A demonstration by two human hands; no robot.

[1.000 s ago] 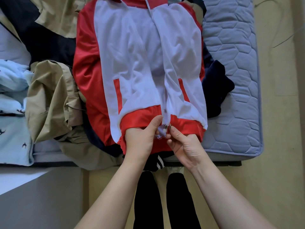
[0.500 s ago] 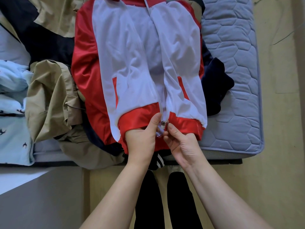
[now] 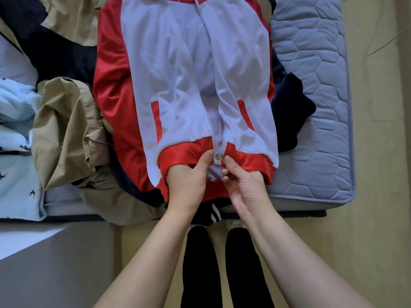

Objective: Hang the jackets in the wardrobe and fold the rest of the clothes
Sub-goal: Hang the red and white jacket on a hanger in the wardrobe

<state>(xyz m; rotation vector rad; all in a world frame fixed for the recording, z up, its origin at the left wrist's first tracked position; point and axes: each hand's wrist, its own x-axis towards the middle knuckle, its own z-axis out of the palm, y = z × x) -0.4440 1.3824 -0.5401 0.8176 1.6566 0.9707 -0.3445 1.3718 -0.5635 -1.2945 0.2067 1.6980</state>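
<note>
Bed, left edge: a pale blue printed cloth (image 3: 15,141) lies crumpled, with a khaki garment (image 3: 64,130) heaped just beside it.
Jacket: a red-and-white jacket (image 3: 189,85) lies front-up over other clothes in the middle of the bed (image 3: 322,96), its hem at the near edge and its collar toward the far edge.
Left hand: the left hand (image 3: 189,181) grips the red hem just left of the zip, thumb on top, fingers tucked under the cloth.
Zip pull: a small metal zip pull (image 3: 218,156) sits at the foot of the zip, between the two hands.
Right hand: the right hand (image 3: 242,185) pinches the pull with thumb and forefinger.
Bed, right side: a navy garment (image 3: 291,112) pokes out from under the jacket.
Key relation: the jacket's long axis runs straight away from the hands, so closing it would likely mean drawing the pull toward the collar. The right hand has the pull and the left looks set to anchor the hem.
Writing: no brand or label can be read.
</note>
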